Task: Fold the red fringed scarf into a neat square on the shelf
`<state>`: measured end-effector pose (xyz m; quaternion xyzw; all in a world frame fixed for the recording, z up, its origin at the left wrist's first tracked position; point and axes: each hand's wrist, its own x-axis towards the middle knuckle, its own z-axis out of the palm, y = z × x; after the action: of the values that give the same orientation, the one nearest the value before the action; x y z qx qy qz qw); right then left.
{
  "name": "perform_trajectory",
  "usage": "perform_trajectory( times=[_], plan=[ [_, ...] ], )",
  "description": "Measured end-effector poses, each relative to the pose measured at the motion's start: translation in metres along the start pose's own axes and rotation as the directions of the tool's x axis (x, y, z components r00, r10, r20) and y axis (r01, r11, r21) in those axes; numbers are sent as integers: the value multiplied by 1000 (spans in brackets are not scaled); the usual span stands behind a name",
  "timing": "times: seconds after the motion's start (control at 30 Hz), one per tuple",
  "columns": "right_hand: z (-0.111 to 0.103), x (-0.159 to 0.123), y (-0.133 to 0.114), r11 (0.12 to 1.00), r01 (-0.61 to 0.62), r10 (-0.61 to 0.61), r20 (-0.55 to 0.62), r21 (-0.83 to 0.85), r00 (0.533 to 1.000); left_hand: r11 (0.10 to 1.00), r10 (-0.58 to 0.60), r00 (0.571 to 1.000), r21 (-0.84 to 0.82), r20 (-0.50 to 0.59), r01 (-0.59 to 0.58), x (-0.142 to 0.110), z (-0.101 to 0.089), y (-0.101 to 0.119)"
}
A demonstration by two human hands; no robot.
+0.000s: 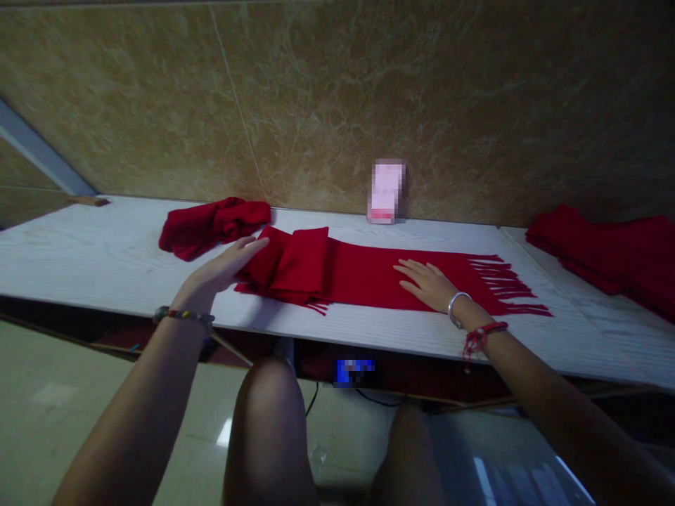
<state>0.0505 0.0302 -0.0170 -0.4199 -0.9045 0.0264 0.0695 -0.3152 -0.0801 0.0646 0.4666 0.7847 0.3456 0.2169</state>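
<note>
A red fringed scarf (369,277) lies lengthwise on the white tabletop, its left part folded over in layers and its right end spread flat with tassels. My left hand (226,266) is at the left edge of the folded part, fingers stretched out and touching the cloth; its thumb side is partly hidden. My right hand (429,284) rests flat on the single-layer stretch, fingers spread, palm down. Some tassels also stick out below the folded part. Just behind my left hand sits a crumpled red cloth bundle (214,225).
More red cloth (606,253) is piled at the right end of the white table (369,327). A pink phone-like object (387,191), blurred out, leans against the marbled wall (327,105). My knees are under the table's front edge, near a blurred blue item (353,372) and cables.
</note>
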Motion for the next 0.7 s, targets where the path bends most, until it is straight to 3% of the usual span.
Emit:
perform_trajectory(
  times=[0.1, 0.2, 0.3, 0.37, 0.43, 0.53, 0.7],
  plan=[
    [-2, 0, -2, 1000, -16, 16, 13, 4, 1000, 964, -9, 999, 265, 41, -2, -5, 1, 10],
    [-2, 0, -2, 1000, -24, 24, 16, -5, 1000, 807, 87, 996, 587, -19, -60, -13, 14, 11],
    [-2, 0, -2, 1000, -12, 12, 9, -9, 1000, 666, 262, 964, 732, -50, -143, -17, 27, -3],
    [-2, 0, -1, 1000, -7, 7, 18, -14, 1000, 573, 398, 910, 744, 114, -344, -13, 30, -19],
    [-3, -1, -1, 1000, -13, 14, 32, -21, 999, 584, 369, 885, 671, 282, -458, -5, 28, -34],
    [-3, -6, 4, 999, -41, 42, 47, -34, 998, 671, 270, 915, 623, 298, -401, 5, 25, -46],
    [-5, -24, 30, 996, -67, 70, 45, -66, 997, 647, 218, 928, 667, 303, -370, 3, 19, -45]
  ],
)
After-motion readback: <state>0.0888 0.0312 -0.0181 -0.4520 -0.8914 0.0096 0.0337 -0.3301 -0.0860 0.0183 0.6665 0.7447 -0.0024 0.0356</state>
